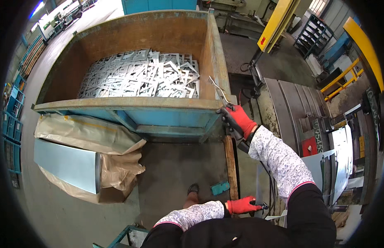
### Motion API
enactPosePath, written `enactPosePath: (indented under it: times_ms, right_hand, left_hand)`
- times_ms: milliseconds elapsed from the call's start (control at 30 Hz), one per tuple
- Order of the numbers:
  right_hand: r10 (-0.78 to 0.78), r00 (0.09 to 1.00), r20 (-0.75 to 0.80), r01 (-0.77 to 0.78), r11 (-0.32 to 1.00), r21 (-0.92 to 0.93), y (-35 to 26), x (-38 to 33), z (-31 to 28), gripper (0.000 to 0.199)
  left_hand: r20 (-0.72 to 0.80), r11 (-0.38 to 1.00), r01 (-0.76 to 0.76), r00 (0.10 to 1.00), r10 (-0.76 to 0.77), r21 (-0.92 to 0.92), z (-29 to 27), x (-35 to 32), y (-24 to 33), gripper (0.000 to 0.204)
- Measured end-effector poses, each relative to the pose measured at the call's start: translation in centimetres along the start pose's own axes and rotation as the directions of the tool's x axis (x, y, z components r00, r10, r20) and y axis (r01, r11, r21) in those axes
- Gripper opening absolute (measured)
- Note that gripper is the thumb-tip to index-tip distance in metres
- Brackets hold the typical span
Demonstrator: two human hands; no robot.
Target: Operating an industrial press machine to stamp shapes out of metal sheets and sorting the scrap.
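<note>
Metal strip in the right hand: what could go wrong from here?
The right hand holds the metal strip by the near right corner of the bin rim, so it might catch there. If the grip slips, the strip could drop. The teal object on the floor near the shoe may be a trip hazard.

Far left, I make out blue crates [12, 153] lined up, with long bars [31, 56] beyond them. Closer, I see a pale flat sheet [68, 165] over crumpled brown wrapping [119, 175]. Up right, I have a dark rack [312, 37] and, nearer, a yellow railing [338, 76].
</note>
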State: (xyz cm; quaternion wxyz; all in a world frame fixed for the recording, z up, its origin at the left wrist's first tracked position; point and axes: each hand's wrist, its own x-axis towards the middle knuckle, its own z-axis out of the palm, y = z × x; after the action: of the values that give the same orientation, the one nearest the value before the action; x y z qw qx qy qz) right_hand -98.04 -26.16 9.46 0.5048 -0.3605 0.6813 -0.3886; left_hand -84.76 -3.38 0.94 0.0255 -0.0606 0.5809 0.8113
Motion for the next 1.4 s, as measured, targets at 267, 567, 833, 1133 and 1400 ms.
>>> enactPosePath:
  times_ms: [267, 567, 833, 1133, 1400]
  right_hand:
    - [-0.115, 0.992, 0.052, 0.095, 0.952, 0.29, -5.3, -10.0, -2.2, 0.032]
    - [0.083, 0.712, -0.697, 0.299, 0.863, 0.408, -0.1, -34.5, -12.1, 0.029]
    - [0.047, 0.196, -0.979, -0.07, 0.997, 0.034, 17.5, -44.5, -30.0, 0.021]
    - [-0.113, 0.239, -0.965, -0.026, 0.992, -0.122, 16.0, -49.5, -21.9, 0.025]
    - [0.074, 0.373, -0.925, 0.099, 0.988, 0.119, 14.8, -59.9, -11.5, 0.028]
  left_hand:
    - [0.128, 0.99, 0.063, 0.991, -0.046, -0.127, -1.2, 0.4, 1.6, 0.024]
    - [-0.092, 0.978, 0.184, 0.977, -0.193, -0.1, -1.4, -0.2, -1.2, 0.012]
    - [0.1, 0.982, 0.116, 0.986, -0.132, 0.15, 0.7, -0.3, 4.1, 0.032]
    - [0.025, 0.98, 0.196, 0.98, -0.196, 0.02, 0.4, 1.0, 0.6, 0.029]
    - [0.142, 0.821, -0.136, 0.988, 0.068, 0.554, 2.0, 2.5, -1.0, 0.028]
